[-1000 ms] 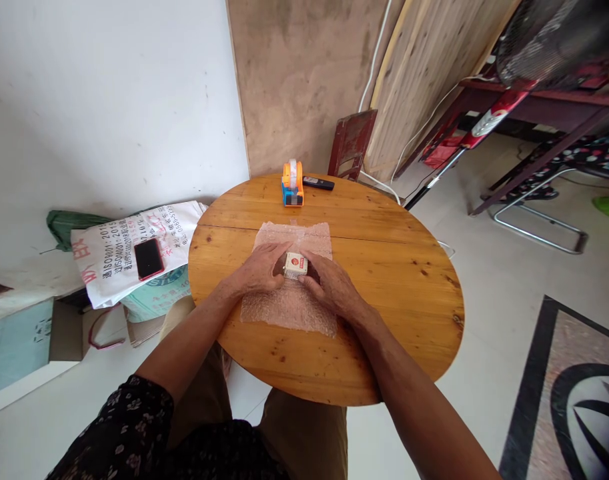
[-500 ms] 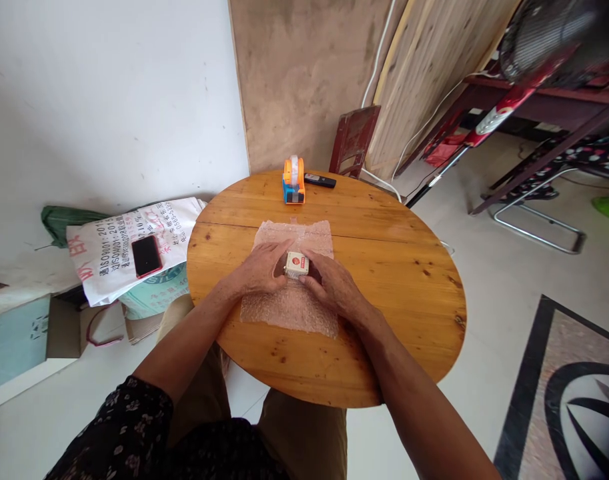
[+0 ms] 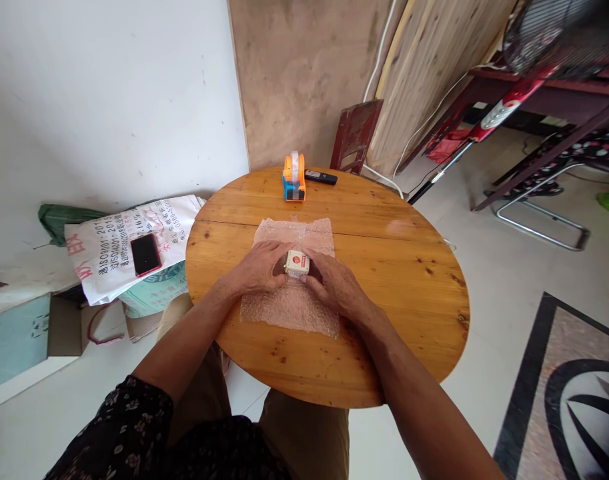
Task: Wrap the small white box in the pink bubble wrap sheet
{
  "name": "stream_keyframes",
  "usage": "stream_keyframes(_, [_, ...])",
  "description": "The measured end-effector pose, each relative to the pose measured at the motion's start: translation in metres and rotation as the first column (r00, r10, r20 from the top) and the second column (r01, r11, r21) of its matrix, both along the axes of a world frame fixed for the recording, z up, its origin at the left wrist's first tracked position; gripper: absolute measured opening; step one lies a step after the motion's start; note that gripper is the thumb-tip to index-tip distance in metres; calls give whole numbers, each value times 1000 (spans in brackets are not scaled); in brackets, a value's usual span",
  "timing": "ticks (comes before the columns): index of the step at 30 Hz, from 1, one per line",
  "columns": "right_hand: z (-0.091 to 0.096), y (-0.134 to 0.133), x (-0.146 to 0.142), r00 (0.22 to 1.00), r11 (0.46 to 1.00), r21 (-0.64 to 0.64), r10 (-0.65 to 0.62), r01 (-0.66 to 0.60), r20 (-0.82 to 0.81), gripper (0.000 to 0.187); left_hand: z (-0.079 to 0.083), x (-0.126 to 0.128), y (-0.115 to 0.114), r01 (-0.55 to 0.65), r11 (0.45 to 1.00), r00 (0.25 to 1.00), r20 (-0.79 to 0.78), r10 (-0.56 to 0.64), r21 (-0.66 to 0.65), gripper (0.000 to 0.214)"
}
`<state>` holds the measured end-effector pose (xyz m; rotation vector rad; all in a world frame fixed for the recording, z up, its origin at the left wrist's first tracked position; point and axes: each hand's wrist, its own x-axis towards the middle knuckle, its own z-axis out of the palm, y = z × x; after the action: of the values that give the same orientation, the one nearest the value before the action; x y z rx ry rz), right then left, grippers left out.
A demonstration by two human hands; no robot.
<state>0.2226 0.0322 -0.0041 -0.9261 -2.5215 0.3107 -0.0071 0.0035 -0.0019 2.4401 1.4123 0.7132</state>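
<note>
A small cream-coloured box (image 3: 297, 263) with a red label stands on a sheet of pinkish, see-through bubble wrap (image 3: 289, 313), roughly at its middle. My left hand (image 3: 261, 268) curves round the box's left side, thumb towards me and fingers at the far side. From the right, my right hand (image 3: 334, 280) grips the box between thumb and fingers. Under both hands the bubble wrap lies spread flat on the round wooden table (image 3: 399, 287).
An orange and blue tape dispenser (image 3: 294, 177) and a black remote (image 3: 321, 177) are at the table's far edge. Left of the table, a phone (image 3: 145, 255) lies on a white printed sack (image 3: 99, 247). A wooden chair (image 3: 355, 137) and a standing fan (image 3: 504, 110) are beyond.
The view has shifted very slightly. Both hands stay around the box, and the box and bubble wrap keep their places.
</note>
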Motion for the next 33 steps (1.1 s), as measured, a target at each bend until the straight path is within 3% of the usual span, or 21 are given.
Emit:
stream_keyframes(12, [-2, -1, 2, 999, 1000, 6, 3, -3, -40, 61, -4, 0, 1, -20, 1000, 1000, 21, 21, -22, 84])
stream_keyframes(24, [-4, -2, -2, 997, 1000, -14, 7, -8, -77, 56, -3, 0, 0, -11, 1000, 1000, 7, 11, -20, 85])
stream_keyframes(33, [0, -2, 0, 996, 998, -61, -5, -1, -95, 69, -1, 1, 0, -4, 1000, 1000, -11, 4, -13, 82])
